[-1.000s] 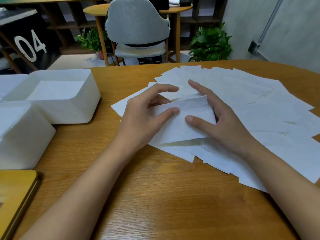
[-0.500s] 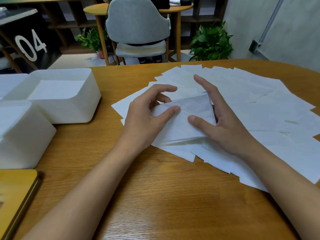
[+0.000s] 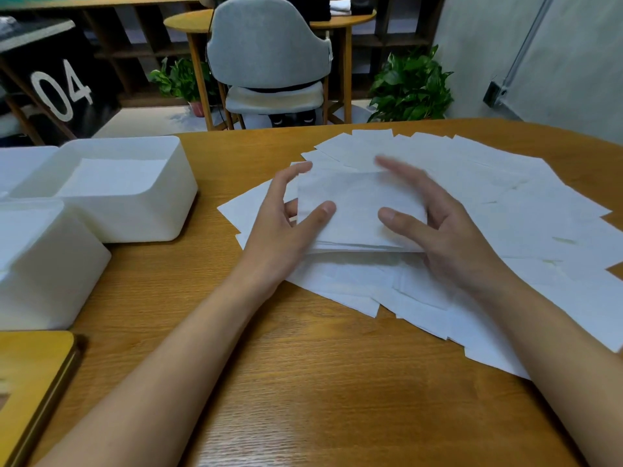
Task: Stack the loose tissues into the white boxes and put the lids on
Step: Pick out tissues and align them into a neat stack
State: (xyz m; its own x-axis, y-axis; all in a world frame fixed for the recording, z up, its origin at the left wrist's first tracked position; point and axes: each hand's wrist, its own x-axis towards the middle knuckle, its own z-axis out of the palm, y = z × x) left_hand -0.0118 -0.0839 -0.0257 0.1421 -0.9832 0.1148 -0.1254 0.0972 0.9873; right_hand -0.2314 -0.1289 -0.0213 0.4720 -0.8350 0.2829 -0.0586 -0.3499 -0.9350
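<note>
A thin stack of white tissues (image 3: 360, 210) is held just above the table between both hands. My left hand (image 3: 279, 227) grips its left edge, thumb on top. My right hand (image 3: 448, 234) grips the right edge, thumb on top and fingers blurred along the far side. Beneath and to the right, several loose tissues (image 3: 526, 210) lie fanned over the wooden table (image 3: 303, 382). An open white box (image 3: 183, 187) with tissues inside stands at the left. A second white box (image 3: 50, 271) stands nearer, at the left edge.
A wooden lid (image 3: 30, 382) lies at the bottom left corner. Part of another white box (image 3: 20, 163) shows at the far left. Beyond the table's far edge stand a grey chair (image 3: 269, 59) and potted plants (image 3: 411, 89).
The tissues under my hands have been gathered into a squared stack and lifted slightly off the pile. My right fingers have swung to its far edge.
</note>
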